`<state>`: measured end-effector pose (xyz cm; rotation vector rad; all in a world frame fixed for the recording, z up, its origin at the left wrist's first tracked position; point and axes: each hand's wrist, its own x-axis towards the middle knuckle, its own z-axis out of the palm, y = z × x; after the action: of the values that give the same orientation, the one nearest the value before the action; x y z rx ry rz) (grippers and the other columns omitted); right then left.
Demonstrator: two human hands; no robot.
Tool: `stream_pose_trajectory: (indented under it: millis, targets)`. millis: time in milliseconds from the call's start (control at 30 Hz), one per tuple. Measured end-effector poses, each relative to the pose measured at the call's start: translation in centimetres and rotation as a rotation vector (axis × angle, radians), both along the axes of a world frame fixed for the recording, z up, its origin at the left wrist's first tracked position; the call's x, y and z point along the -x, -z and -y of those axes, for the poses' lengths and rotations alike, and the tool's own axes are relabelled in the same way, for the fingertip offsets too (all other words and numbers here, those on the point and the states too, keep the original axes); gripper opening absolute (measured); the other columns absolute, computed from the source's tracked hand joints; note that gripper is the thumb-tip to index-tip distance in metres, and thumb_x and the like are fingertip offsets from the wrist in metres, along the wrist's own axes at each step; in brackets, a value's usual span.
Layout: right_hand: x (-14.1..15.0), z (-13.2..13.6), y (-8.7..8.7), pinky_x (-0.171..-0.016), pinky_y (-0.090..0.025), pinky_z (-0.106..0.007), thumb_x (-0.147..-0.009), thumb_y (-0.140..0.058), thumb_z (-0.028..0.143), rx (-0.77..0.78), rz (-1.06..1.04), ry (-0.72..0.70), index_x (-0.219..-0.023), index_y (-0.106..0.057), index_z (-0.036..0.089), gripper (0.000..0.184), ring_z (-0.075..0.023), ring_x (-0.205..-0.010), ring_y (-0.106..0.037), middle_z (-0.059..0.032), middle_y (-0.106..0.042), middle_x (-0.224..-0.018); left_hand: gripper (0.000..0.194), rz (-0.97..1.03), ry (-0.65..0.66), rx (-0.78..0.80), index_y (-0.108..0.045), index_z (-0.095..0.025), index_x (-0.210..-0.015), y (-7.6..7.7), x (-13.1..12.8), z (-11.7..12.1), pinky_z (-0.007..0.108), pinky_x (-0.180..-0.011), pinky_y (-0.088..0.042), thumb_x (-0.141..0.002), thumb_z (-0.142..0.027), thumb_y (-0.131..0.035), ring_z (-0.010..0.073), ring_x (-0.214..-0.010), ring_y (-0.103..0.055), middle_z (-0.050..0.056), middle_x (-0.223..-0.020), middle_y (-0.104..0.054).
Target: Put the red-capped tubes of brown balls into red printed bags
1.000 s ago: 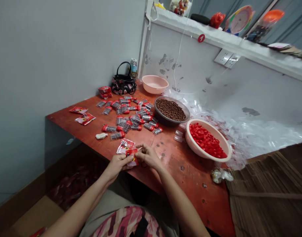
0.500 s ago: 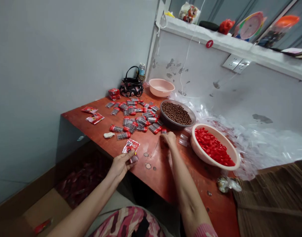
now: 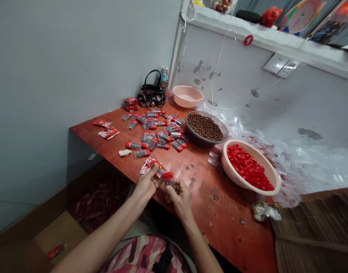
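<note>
My left hand (image 3: 147,183) is closed on a red printed packet (image 3: 151,166) at the table's near edge. Right beside it, my right hand (image 3: 178,195) pinches a small clear plastic box with a red cap (image 3: 168,175), the cap pointing toward the packet. Several more red-capped boxes (image 3: 151,143) filled with dark brown balls lie scattered past my hands. A dark bowl (image 3: 203,143) holds brown balls (image 3: 205,127). Next to it, a pale pink basin (image 3: 227,167) holds red caps (image 3: 248,168). Two clear boxes without caps (image 3: 212,162) lie beside that basin.
Red packets (image 3: 109,132) lie at the table's left, with a white crumpled scrap (image 3: 124,152) nearer. A black handbag (image 3: 151,96) and a pink basin (image 3: 188,95) stand at the back. Clear plastic pieces (image 3: 318,159) pile along the wall. Flattened cardboard (image 3: 316,231) lies at right.
My right hand has come back from beside the dark bowl to my left hand, bringing a red-capped box with it. My left hand still holds the packet. The view has shifted slightly.
</note>
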<state>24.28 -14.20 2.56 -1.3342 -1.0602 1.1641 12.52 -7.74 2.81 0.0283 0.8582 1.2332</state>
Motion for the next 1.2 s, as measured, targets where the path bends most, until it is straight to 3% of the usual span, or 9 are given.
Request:
stream_pose_trajectory:
  millis: [200,400,667,900,1100,1200]
  targets:
    - [0.0,-0.4,0.5,-0.038,-0.043,-0.019,-0.07,-0.06,0.034,-0.012,0.058,0.038,-0.083,-0.053,0.018,0.022,-0.0097,-0.042,-0.052,0.0023,-0.058,-0.06,0.014,-0.069,0.092,-0.142,-0.057,-0.013,-0.071,-0.2,-0.9,0.6,0.027,-0.056,-0.051,-0.065,-0.02,-0.067,0.0151,-0.058,-0.061,0.003,-0.064,-0.064]
    - [0.0,-0.4,0.8,-0.037,-0.042,-0.019,-0.071,-0.059,0.033,-0.014,-0.073,0.018,-0.082,-0.051,0.018,0.02,-0.0098,-0.042,-0.052,0.0032,-0.056,-0.056,0.018,-0.105,0.208,-0.286,-0.056,-0.012,-0.066,-0.7,-0.8,0.9,0.024,-0.055,-0.048,-0.066,-0.027,-0.066,0.0133,-0.057,-0.059,0.003,-0.062,-0.062]
    - [0.1,-0.3,1.0,-0.041,-0.044,-0.02,-0.071,-0.06,0.03,-0.047,0.023,0.067,-0.081,-0.052,0.019,0.018,-0.0097,-0.044,-0.052,0.0036,-0.055,-0.059,0.017,-0.201,0.315,-0.28,-0.06,-0.01,-0.068,-0.5,-0.9,1.2,0.023,-0.053,-0.046,-0.063,-0.024,-0.068,0.0126,-0.054,-0.058,0.003,-0.061,-0.063]
    - [-0.4,-0.7,0.3,-0.033,-0.035,-0.015,-0.072,-0.059,0.031,0.017,-0.261,-0.088,-0.075,-0.049,0.017,0.017,-0.0063,-0.035,-0.047,0.0048,-0.055,-0.053,0.021,-0.274,0.556,-0.456,-0.06,-0.009,-0.058,-1.4,-0.2,0.9,0.026,-0.042,-0.043,-0.067,-0.027,-0.062,0.0143,-0.041,-0.054,0.004,-0.048,-0.059]
    - [0.0,-0.9,0.2,-0.037,-0.038,-0.016,-0.071,-0.061,0.029,-0.039,-0.142,0.031,-0.078,-0.05,0.016,0.018,-0.0068,-0.039,-0.049,0.0058,-0.054,-0.051,0.019,-0.271,0.494,-0.409,-0.058,-0.011,-0.059,-0.7,-0.7,1.2,0.024,-0.04,-0.042,-0.064,-0.027,-0.065,0.0121,-0.04,-0.052,0.001,-0.049,-0.057]
    - [0.2,-0.9,0.2,-0.036,-0.038,-0.015,-0.071,-0.061,0.027,-0.029,-0.214,0.018,-0.081,-0.049,0.016,0.02,-0.0063,-0.036,-0.047,0.0068,-0.053,-0.05,0.02,-0.235,0.53,-0.418,-0.058,-0.01,-0.063,-0.6,-0.7,1.4,0.025,-0.037,-0.041,-0.067,-0.029,-0.063,0.0124,-0.037,-0.05,0.001,-0.047,-0.055]
